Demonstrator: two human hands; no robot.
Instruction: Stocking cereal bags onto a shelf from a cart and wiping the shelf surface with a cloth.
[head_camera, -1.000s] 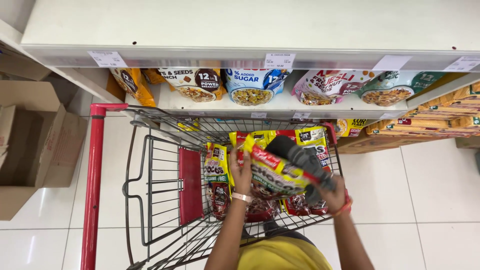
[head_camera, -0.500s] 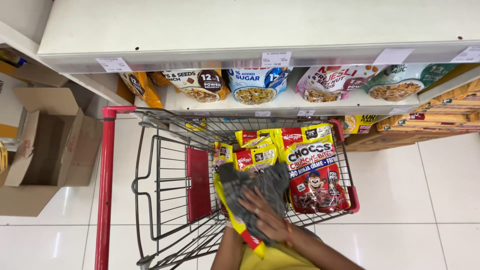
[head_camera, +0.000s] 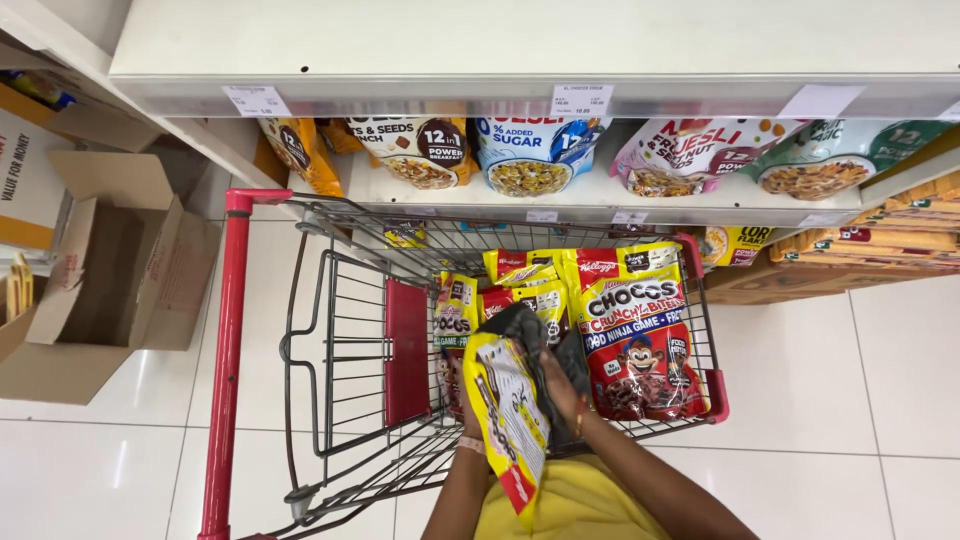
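Left hand (head_camera: 470, 412), low in the centre of the frame, grips the near edge of a yellow cereal pouch (head_camera: 508, 415) held tilted over the shopping cart (head_camera: 330, 350). Right hand (head_camera: 562, 388), just beside it, presses a dark grey cloth (head_camera: 530, 335) against the pouch's upper face; whether its fingers close round the pouch cannot be told, as cloth and pouch hide them. By appearance the pouch is light, its film glossy and likely slippery, its contents crushable: hold it by the sealed edges, not the middle. At right, a larger red cereal bag (head_camera: 635, 335) leans against the cart's wall.
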